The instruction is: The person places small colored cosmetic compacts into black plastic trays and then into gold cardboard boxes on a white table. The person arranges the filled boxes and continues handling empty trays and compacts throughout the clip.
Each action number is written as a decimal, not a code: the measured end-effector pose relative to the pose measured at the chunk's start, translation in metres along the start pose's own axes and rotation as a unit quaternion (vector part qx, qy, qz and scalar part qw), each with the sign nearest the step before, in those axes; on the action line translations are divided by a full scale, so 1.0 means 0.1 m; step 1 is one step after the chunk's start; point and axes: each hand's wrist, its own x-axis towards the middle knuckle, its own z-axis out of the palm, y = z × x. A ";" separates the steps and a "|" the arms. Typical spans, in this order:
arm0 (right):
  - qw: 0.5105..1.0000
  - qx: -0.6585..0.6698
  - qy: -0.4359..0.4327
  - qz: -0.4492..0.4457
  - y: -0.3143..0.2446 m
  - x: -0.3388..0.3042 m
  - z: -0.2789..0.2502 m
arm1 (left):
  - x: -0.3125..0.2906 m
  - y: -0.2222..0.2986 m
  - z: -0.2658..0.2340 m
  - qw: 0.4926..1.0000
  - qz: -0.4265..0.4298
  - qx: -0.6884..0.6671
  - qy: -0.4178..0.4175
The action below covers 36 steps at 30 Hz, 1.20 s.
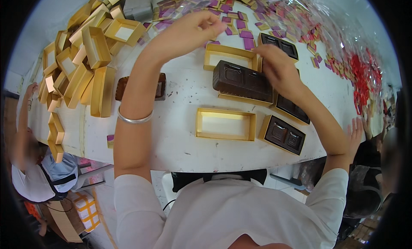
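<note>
My left hand (201, 29) is raised over the far middle of the table, thumb and fingertips drawn together in a pinch; whatever is between them, I cannot make out. My right hand (281, 70) is bent and slightly smeared beside the near corner of a gold box (229, 52). Below it, a stack of dark brown two-compartment plastic trays (242, 80) rests on another gold box, mostly covered. Nearer me sits an open gold box (225, 124) with a pale bottom. Gold boxes holding dark trays (283, 135) stand along the right, partly behind my right forearm.
A heap of gold boxes (79, 62) fills the far left. A brown tray (161, 86) shows behind my left forearm. Small purple-and-gold pieces (240, 24), clear film (339, 23) and red ribbons (365, 75) spread across the far side. Other people sit at both sides.
</note>
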 end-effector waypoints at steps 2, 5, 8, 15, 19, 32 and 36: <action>0.998 0.065 -0.008 -0.017 -0.15 -0.01 -0.13 | -0.04 -0.13 -0.08 0.997 0.006 0.078 -0.025; 0.994 0.054 -0.097 -0.005 -0.42 -0.10 -0.23 | -0.10 -0.28 -0.09 0.985 0.058 0.154 -0.050; 0.989 0.029 -0.143 0.035 -0.44 -0.19 -0.12 | -0.07 -0.26 0.04 0.978 0.088 0.179 -0.063; 0.966 0.232 -0.037 0.108 -0.38 0.04 -0.30 | 0.02 -0.33 0.20 0.963 0.056 0.255 -0.066; 0.986 -0.018 -0.158 0.043 -0.20 0.29 -0.35 | 0.00 -0.22 0.19 0.967 0.006 0.244 -0.079; 0.971 0.061 -0.227 0.044 0.00 0.57 -0.04 | 0.12 -0.43 0.21 0.981 0.095 0.156 -0.072; 0.979 -0.031 -0.188 -0.069 0.09 0.55 -0.35 | 0.08 -0.44 0.20 0.982 0.103 0.148 -0.057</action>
